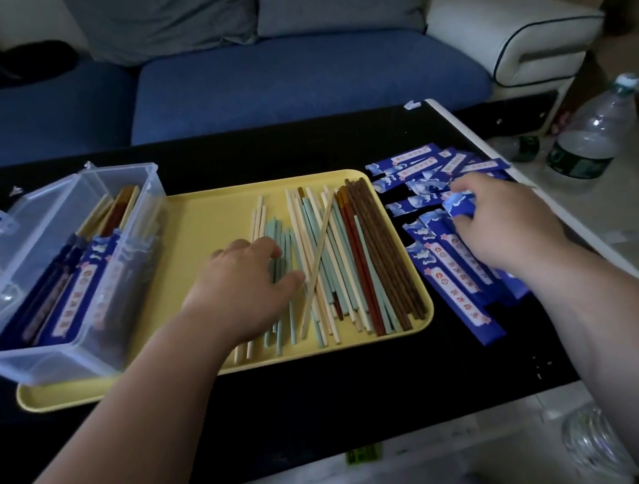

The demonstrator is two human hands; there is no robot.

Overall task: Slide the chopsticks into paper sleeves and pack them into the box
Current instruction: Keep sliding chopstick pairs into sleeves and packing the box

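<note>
Chopsticks (pixel 336 255), teal, cream, red and dark brown, loose on the yellow tray (pixel 202 227); my left grip (pixel 247 284) rests loosely spread on teal ones, my right grip (pixel 502 219) pinches a blue paper sleeve (pixel 455 207).

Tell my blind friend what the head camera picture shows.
The left hand touches loose chopsticks on a yellow tray while the right hand pinches a blue paper sleeve from the pile beside it. A clear box at left holds sleeved chopsticks.

The box (pixel 61 257) is clear glossy plastic; the sleeves (pixel 455 274) are printed paper; the tray (pixel 206 226) looks matt; the dark chopsticks (pixel 385 256) look like wood.
</note>
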